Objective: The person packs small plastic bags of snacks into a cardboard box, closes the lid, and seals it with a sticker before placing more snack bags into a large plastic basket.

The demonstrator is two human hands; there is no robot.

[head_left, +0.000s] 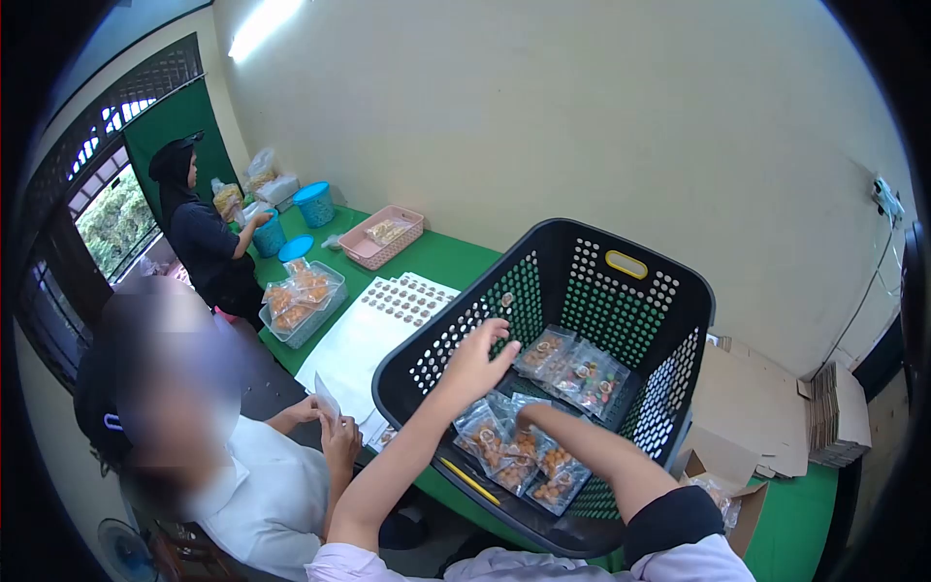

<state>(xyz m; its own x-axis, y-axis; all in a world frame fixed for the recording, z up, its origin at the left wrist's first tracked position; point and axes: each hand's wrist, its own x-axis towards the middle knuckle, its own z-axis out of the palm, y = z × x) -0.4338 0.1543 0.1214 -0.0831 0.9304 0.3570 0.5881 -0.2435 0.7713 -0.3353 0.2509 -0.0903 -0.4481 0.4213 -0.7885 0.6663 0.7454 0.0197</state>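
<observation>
My left hand [477, 361] is raised inside the black plastic basket [385, 373], fingers apart and slightly curved. Just above its fingertips is a small round sticker-like disc [506, 301]. Lower in the basket, my right hand [529, 417] reaches down among clear bags of orange snacks [509, 466], its fingers hidden. Beyond my hands lie more clear bags, one holding multicoloured pieces [593, 378]. Round labels show on several bags.
A person in a white shirt [262, 485] sits at my left, holding a small pale sheet [327, 396]. Sticker sheets [407, 299], a clear tub [304, 330] of snack bags and a pink basket [383, 238] share the green table. Another person [208, 223] stands farther back. Cardboard [747, 398] is at right.
</observation>
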